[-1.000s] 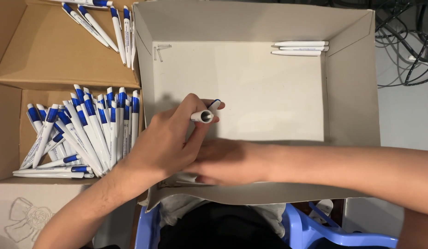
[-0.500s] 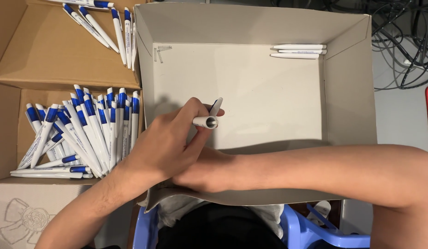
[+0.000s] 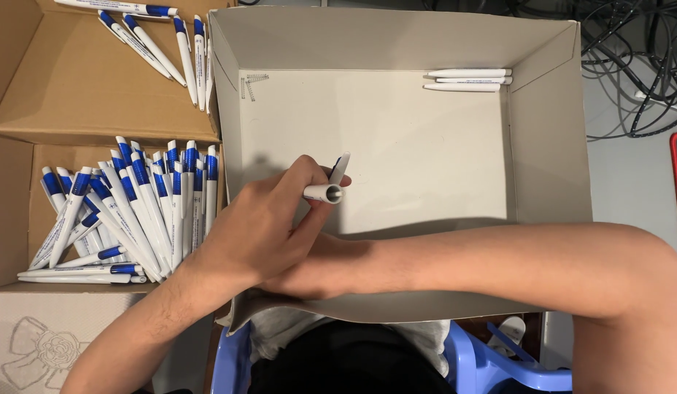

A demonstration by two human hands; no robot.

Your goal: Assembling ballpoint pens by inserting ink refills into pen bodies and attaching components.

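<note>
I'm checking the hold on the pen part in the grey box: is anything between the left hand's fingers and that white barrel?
Nothing visible: the left hand grips the white pen barrel directly, over the grey box. The right hand is hidden beneath the left.

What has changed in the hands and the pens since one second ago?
Little moved. The left hand keeps its grip on the white plastic pen barrel, open end toward the camera. The right hand stays hidden beneath it. The three white pens in the grey box and the blue-and-white pens stayed put.
</note>
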